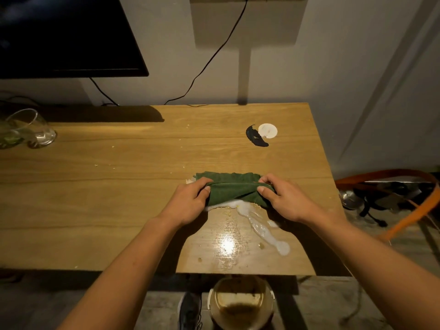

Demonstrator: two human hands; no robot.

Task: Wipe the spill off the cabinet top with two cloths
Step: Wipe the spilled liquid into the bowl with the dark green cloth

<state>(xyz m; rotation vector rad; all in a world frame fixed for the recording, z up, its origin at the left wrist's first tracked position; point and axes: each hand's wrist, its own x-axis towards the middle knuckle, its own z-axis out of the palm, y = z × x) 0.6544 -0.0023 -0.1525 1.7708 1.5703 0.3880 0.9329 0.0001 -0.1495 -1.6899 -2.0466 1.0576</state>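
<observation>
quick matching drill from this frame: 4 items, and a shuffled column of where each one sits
Items:
1. dark green folded cloth
2. white foamy spill streak
3. clear tipped glass bowl
4. round bucket of murky liquid

Places:
A. on the floor below the near edge of the wooden cabinet top
B. far left of the top, below the black screen
C. pinched at both ends by the left hand and right hand
D. trailing from the cloth toward the near right corner

Pairs: 1-C, 2-D, 3-B, 4-A
</observation>
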